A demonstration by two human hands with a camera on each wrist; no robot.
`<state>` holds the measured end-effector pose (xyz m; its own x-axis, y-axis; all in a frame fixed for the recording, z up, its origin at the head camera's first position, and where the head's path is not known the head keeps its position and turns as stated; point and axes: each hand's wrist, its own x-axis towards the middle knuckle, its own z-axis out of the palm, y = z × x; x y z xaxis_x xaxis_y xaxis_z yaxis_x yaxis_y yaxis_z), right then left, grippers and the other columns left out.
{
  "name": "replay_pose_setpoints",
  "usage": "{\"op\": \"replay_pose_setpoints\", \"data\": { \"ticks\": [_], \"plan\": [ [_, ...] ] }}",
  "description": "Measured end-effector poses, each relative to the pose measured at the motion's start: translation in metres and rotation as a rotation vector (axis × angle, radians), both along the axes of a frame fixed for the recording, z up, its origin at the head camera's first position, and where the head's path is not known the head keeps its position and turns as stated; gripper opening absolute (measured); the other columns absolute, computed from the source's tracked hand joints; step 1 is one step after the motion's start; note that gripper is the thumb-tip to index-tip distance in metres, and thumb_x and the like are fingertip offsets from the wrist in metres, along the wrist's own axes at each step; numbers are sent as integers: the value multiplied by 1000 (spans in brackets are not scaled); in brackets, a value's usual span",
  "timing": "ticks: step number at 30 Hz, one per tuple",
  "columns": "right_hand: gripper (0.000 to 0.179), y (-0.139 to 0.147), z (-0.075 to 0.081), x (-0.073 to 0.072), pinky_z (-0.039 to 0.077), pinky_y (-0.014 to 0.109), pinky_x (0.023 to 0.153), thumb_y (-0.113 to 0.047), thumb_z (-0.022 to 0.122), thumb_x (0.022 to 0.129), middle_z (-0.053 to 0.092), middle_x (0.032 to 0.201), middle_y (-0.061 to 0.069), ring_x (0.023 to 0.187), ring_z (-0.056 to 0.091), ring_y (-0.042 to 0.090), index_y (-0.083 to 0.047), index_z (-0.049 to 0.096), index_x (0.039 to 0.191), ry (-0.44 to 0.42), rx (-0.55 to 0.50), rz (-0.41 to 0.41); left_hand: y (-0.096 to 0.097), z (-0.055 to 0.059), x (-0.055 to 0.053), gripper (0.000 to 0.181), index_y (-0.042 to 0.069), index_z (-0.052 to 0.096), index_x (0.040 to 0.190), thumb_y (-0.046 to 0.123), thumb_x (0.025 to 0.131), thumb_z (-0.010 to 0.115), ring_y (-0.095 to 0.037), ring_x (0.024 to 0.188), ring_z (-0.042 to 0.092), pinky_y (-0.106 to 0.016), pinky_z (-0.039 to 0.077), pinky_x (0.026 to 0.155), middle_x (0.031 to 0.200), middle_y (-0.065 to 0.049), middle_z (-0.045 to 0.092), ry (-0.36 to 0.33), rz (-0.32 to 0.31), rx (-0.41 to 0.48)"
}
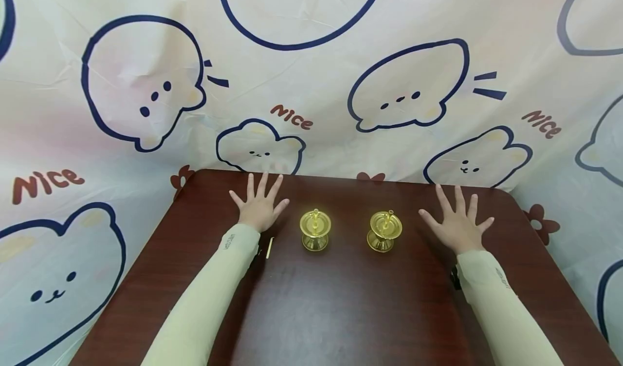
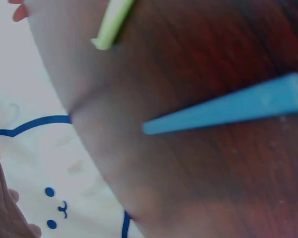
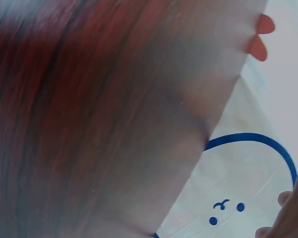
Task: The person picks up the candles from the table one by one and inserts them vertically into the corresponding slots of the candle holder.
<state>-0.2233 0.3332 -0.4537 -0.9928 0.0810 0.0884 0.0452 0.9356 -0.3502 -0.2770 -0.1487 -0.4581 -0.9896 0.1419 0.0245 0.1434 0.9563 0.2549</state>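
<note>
Dark-brown wood-grained surface (image 1: 340,312) carries one shiny gold footed dish (image 1: 315,232) and its twin (image 1: 383,232): likely stiff, slippery; hold by foot (image 1: 315,244). Your left grip (image 1: 257,209) and right grip (image 1: 459,226) splay wide, empty.

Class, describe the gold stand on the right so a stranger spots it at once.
On the brown table, find the spread left hand and right hand. Between them sits the right stand, a gold dish on a flared foot. Its twin is nearer the left hand; this one, the right.
</note>
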Motion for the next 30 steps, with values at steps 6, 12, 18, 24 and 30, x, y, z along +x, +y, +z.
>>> {"op": "replay_pose_setpoints", "data": {
  "ticks": [6, 12, 18, 24, 30],
  "plan": [
    [83, -8, 10, 10, -7, 90, 94, -68, 39, 99, -6, 167, 22, 148, -16, 55, -28, 5, 164, 41, -48, 17, 3, 10, 5, 72, 31, 14, 164, 64, 103, 36, -41, 152, -19, -85, -6, 103, 171, -7, -3, 28, -17, -4],
    [75, -21, 19, 25, -4, 86, 102, -58, 44, 102, 1, 170, 16, 152, -11, 46, -30, 11, 164, 165, -71, 66, 2, 16, 10, 72, 27, 18, 163, 60, 104, 41, -44, 153, -11, -84, -6, 103, 170, -10, 3, 33, -16, 75],
    [74, -34, 26, 37, 2, 79, 110, -49, 54, 101, 13, 168, 16, 154, 1, 42, -25, 21, 163, 308, -94, 128, 0, 18, 16, 69, 22, 26, 162, 57, 104, 42, -43, 153, 0, -82, 3, 107, 169, -13, 12, 63, -6, 143],
    [73, -52, 31, 47, 16, 65, 118, -32, 67, 96, 27, 164, 17, 152, 18, 40, -14, 34, 159, 493, -129, 231, -1, 22, 26, 63, 19, 37, 157, 55, 106, 40, -42, 149, 23, -78, 5, 111, 162, -15, 31, 81, 32, 234],
    [69, -79, 38, 55, 28, 53, 119, -18, 70, 89, 39, 158, 17, 147, 33, 37, -6, 44, 153, 640, -149, 335, 4, 24, 36, 58, 17, 45, 153, 52, 107, 40, -43, 142, 34, -75, 8, 113, 155, -15, 42, 95, 32, 338]
  ]
}}
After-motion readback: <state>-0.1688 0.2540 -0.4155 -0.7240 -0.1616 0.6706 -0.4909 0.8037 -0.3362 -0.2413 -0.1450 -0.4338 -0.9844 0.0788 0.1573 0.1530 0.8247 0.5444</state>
